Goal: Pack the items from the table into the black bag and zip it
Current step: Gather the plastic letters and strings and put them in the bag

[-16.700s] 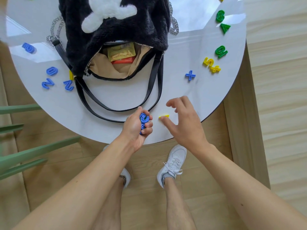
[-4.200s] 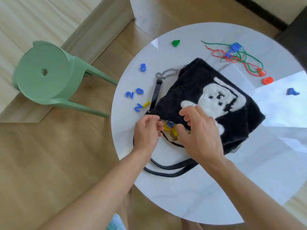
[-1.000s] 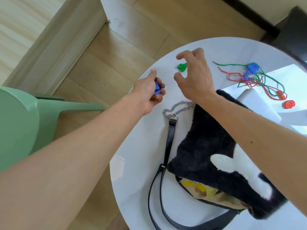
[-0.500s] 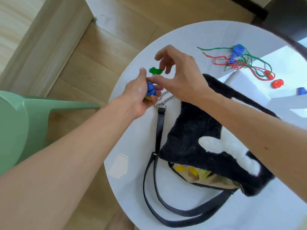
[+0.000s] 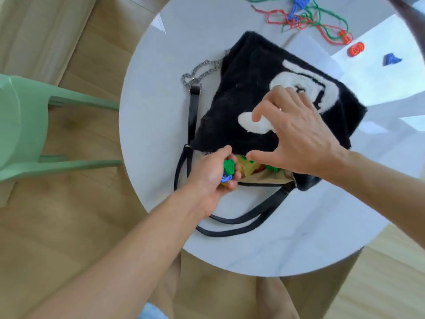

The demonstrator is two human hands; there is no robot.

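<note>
Gripping coloured pieces (image 5: 228, 170) in my left hand (image 5: 211, 178) at the mouth of the black bag (image 5: 232, 100) on the table (image 5: 156, 111), I should hold its edge up with my open right hand (image 5: 296, 139).

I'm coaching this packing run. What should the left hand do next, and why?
Probably release into the black bag: the left hand grips green and blue pieces right at its unzipped mouth, and the right hand has its thumb at the upper edge.
</note>
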